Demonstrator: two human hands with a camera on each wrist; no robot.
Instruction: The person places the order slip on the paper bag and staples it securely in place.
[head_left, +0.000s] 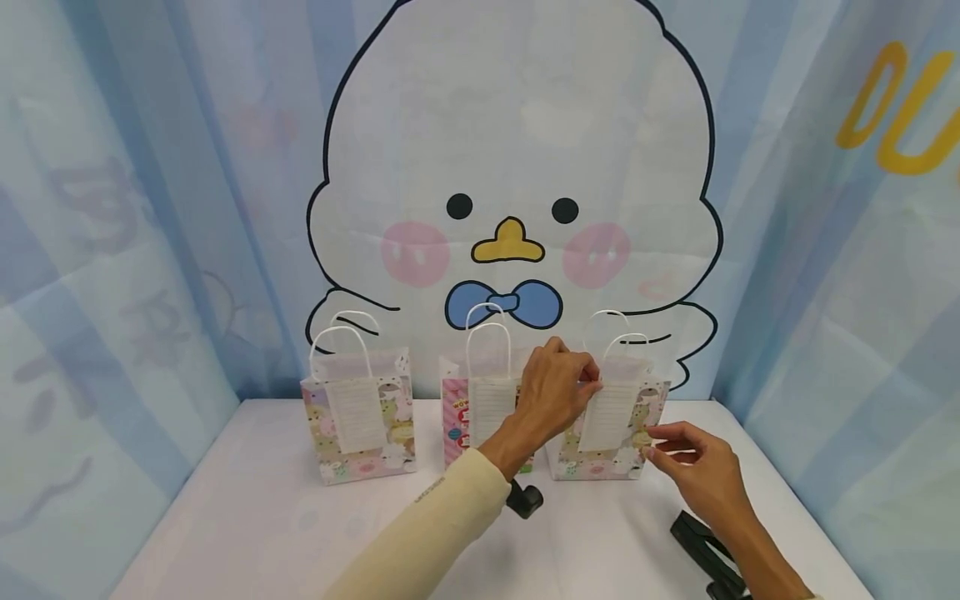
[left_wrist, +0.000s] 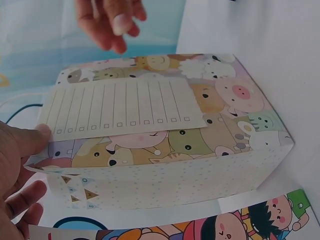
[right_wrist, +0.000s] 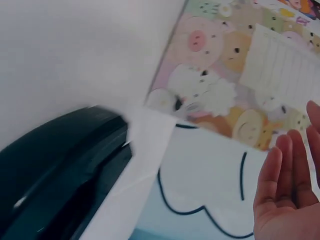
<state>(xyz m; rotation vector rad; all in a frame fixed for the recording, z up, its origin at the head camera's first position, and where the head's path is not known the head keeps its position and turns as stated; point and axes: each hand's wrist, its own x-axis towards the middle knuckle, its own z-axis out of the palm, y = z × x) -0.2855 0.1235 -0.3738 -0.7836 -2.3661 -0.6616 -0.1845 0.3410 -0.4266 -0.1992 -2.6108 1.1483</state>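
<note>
On the right stands an animal-print paper gift bag (head_left: 651,410) with white handles and a lined checklist sheet (head_left: 604,418) on its front. My left hand (head_left: 555,383) pinches the bag's top edge at the sheet; in the left wrist view its thumb lies on the sheet's end and its fingers sit behind the rim. My right hand (head_left: 697,467) is held at the bag's right side, fingers loosely extended and thumb apart. Seen from the right wrist, that hand (right_wrist: 292,185) holds nothing and faces the printed front of the bag (right_wrist: 200,85).
A matching bag (head_left: 401,417) with a sheet stands at left, and a pink cartoon bag (head_left: 453,417) stands in the middle, partly behind my left arm. A black stapler (head_left: 705,550) lies by my right forearm. Another black object (head_left: 527,500) shows beneath the left wrist.
</note>
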